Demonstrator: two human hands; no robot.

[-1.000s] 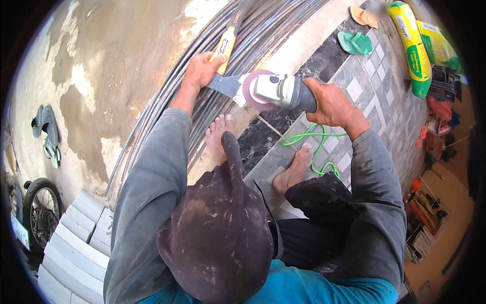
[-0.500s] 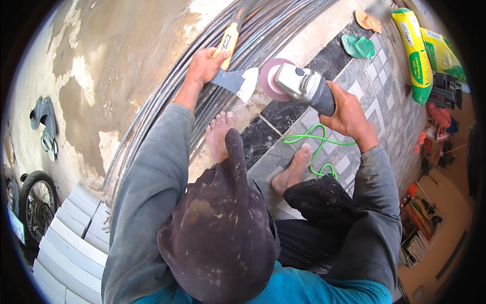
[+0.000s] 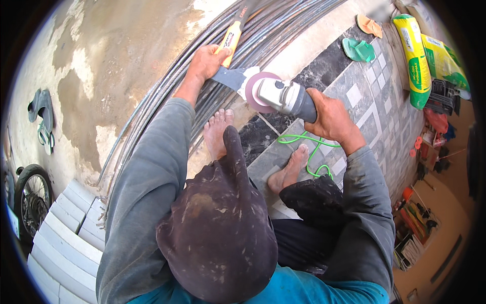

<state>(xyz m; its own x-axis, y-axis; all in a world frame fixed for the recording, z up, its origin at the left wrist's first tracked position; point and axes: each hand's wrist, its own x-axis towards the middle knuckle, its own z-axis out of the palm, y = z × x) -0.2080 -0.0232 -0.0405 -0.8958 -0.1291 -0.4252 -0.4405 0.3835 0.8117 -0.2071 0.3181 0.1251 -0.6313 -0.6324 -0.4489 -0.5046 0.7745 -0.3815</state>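
Note:
My left hand [image 3: 205, 62] is closed around a yellow-handled bladed tool [image 3: 230, 42], gripping where the handle meets the head. Its flat grey blade [image 3: 229, 78] flares toward a whitish edge, much like a hatchet; the exact kind is unclear. In my right hand [image 3: 331, 117] is an angle grinder [image 3: 286, 95], held by its dark body. The grinder's pinkish disc [image 3: 259, 92] overlaps the blade's pale edge in view, and seems to be against it. A bright green cord [image 3: 315, 154] trails across the floor below the grinder.
Long coiled steel rods [image 3: 174, 96] run along the wall beside my left arm. My bare feet [image 3: 218, 133] are below the tools. Green sandals [image 3: 358, 49] and yellow-green bags [image 3: 416, 66] lie at far right. Grey blocks [image 3: 66, 238] and a motorcycle wheel [image 3: 33, 195] stand at left.
My right hand has brought the grinder leftward and slightly down, so its disc has gone from beside the blade to overlapping its edge. My left hand has barely moved.

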